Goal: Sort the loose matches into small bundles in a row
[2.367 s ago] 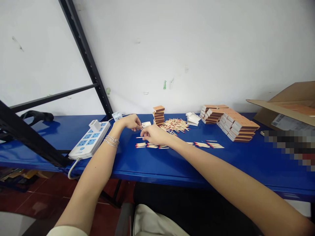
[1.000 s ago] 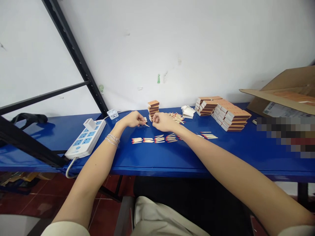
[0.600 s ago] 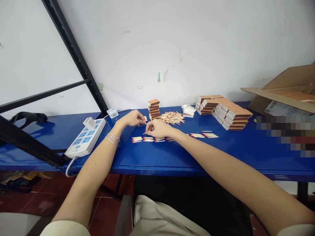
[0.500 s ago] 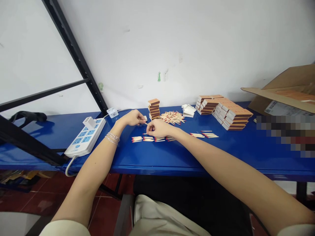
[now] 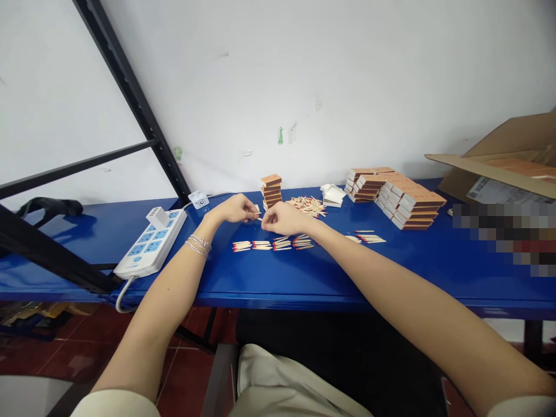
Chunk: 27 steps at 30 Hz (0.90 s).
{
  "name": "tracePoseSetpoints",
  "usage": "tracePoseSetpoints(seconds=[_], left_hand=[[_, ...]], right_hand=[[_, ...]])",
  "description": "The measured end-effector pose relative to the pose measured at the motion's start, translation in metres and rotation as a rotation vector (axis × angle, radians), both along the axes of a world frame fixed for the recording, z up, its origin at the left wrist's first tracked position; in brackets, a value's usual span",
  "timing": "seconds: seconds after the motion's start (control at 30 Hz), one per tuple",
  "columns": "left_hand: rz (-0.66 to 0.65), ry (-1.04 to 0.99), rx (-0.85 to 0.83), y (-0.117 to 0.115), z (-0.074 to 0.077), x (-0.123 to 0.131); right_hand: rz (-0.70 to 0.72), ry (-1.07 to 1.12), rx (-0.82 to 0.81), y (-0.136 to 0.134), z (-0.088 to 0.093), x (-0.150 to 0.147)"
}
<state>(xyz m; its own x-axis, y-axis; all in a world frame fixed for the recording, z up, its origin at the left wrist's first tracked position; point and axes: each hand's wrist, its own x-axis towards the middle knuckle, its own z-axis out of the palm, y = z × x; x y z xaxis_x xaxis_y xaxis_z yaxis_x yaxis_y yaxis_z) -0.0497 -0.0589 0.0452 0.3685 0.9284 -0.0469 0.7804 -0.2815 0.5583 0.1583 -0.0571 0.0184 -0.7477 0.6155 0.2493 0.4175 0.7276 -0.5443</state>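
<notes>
You are stretching both forearms out over the blue table (image 5: 391, 272), and your two hands are almost meeting. Your left hand (image 5: 234, 209) is pinching a small white tray (image 5: 257, 209) between thumb and fingertips, just above the tabletop. Your right hand (image 5: 282, 218) is curling into a loose fist, thumb and forefinger nipping a matchstick (image 5: 259, 218) that is pointing at the tray. The tray is showing only as a pale sliver, mostly hidden by your fingers. A row of match bundles (image 5: 273, 244) is lying just nearer you, and a stack of matchboxes (image 5: 271, 191) is standing just behind.
</notes>
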Motion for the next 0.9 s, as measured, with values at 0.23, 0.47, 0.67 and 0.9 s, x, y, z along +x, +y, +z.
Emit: tracePoseSetpoints(seconds=[0.23, 0.47, 0.67, 0.9], left_hand=[[-0.004, -0.105, 0.011, -0.001, -0.001, 0.005], [0.009, -0.209, 0.03, -0.002, 0.0, 0.011], [0.058, -0.244, 0.002, -0.002, 0.001, 0.009], [0.082, -0.159, -0.03, -0.001, -0.002, 0.008]], right_hand=[[-0.231, 0.06, 0.05, 0.019, -0.006, 0.005], [-0.27, 0.092, -0.045, 0.02, -0.009, 0.003], [-0.348, 0.009, -0.073, 0.023, 0.003, 0.013], [-0.135, -0.348, -0.141, 0.02, 0.02, 0.032]])
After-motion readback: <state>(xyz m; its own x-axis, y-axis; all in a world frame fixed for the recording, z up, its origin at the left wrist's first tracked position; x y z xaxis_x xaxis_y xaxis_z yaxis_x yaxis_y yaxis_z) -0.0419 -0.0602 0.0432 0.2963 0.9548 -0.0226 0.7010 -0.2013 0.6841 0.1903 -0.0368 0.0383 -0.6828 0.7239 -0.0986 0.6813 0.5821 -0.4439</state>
